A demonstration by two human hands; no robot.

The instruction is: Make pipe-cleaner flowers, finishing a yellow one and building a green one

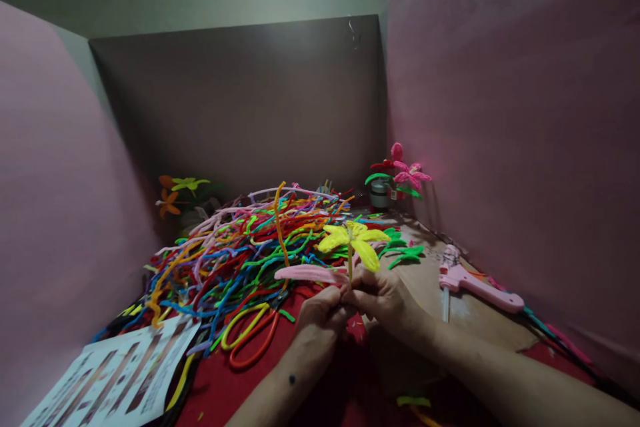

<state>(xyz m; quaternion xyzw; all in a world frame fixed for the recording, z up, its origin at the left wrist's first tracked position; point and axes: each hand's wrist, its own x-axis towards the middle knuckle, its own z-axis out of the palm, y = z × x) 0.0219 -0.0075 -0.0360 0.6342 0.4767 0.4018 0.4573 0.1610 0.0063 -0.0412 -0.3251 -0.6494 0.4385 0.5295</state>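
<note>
Both my hands meet at the middle of the view, over a red cloth. My right hand (pixel 384 299) pinches the thin stem of a yellow pipe-cleaner flower (pixel 353 241), which stands upright above my fingers. My left hand (pixel 320 315) is closed at the base of the same stem, and a pink pipe-cleaner leaf shape (pixel 309 273) sticks out leftward from my fingers. Which hand holds the pink piece is hard to tell. An orange pipe cleaner (pixel 279 221) rises behind it from the pile.
A large heap of mixed-colour pipe cleaners (pixel 235 253) lies behind my hands. A pink glue gun (pixel 475 283) lies at the right, green leaf pieces (pixel 403 252) beside it. Finished flowers stand at back right (pixel 400 173) and back left (pixel 180 190). Printed sheets (pixel 115 377) lie front left. Pink partition walls enclose the desk.
</note>
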